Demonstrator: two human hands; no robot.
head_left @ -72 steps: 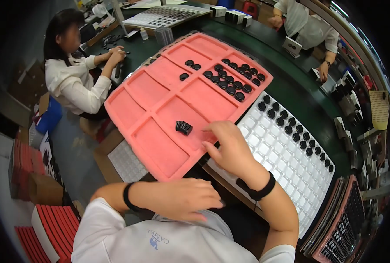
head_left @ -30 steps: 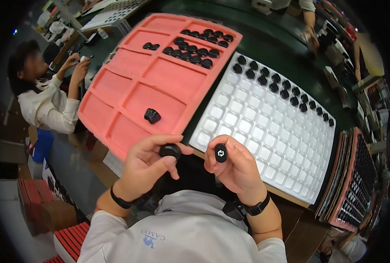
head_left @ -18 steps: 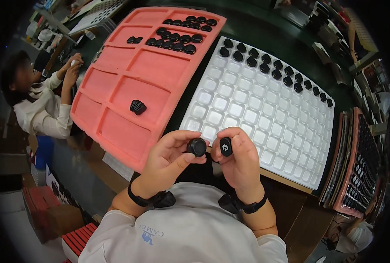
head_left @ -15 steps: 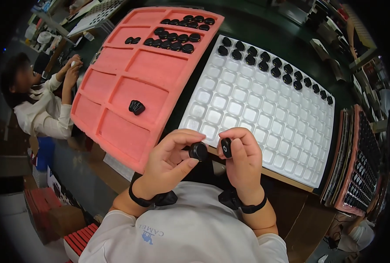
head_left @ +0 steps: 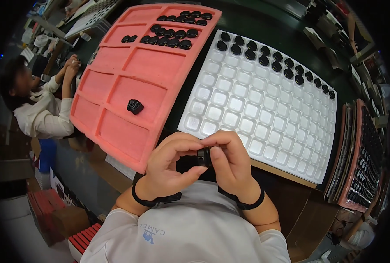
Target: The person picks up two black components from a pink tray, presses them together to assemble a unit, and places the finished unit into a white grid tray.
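Close in front of my chest, my left hand (head_left: 169,164) pinches a round black part (head_left: 201,158) between thumb and fingers. My right hand (head_left: 231,163) is closed on a smaller black piece, now mostly hidden by its fingers and pressed against the round part's right side. Ahead to the left, a pink foam tray (head_left: 144,65) has groups of round black parts (head_left: 170,33) in its far compartments. In a nearer compartment lies a small cluster of black pieces (head_left: 135,106). A white moulded tray (head_left: 243,109) on the right carries black pieces (head_left: 264,60) along its far rows.
At the left, a co-worker in a white top (head_left: 46,111) works with both hands at the bench. Upright stacked trays (head_left: 359,162) with black parts stand at the far right. A cardboard box (head_left: 70,220) and red slotted material (head_left: 83,239) sit low on the left.
My two hands have come together, and the right one's black piece now meets the round part in the left. The round part has turned from face-on to edge-on.
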